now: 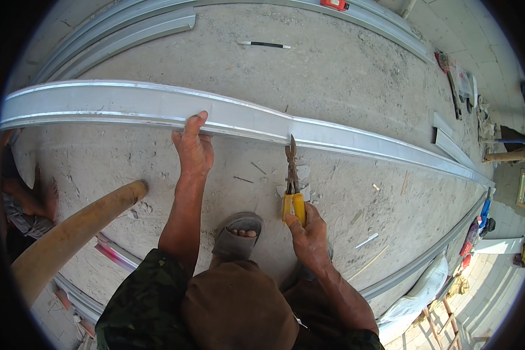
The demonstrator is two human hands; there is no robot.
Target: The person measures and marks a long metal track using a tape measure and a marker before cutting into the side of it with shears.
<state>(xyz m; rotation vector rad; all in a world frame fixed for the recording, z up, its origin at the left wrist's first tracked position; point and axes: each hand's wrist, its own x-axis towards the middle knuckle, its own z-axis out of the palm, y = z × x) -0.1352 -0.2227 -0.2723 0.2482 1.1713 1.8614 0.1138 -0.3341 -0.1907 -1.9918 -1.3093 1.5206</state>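
Observation:
A long silvery metal channel (245, 116) runs across the view from left to right, with a slight bend near its middle. My left hand (194, 149) grips its near edge, the thumb over the top and the other fingers curled underneath. My right hand (310, 236) is closed around the yellow handles of tin snips (291, 175). Their narrow, worn blades point away from me, and the tips meet the near edge of the channel right by the bend. Whether the blades bite into the metal cannot be made out.
A black-and-white marker (265, 44) lies on the dusty concrete floor (344, 87). More metal channels (140, 35) rest along the far wall. At left, a wooden pole (81, 233) slants in beside another person's bare foot (51, 195). A white sack (417, 291) lies lower right.

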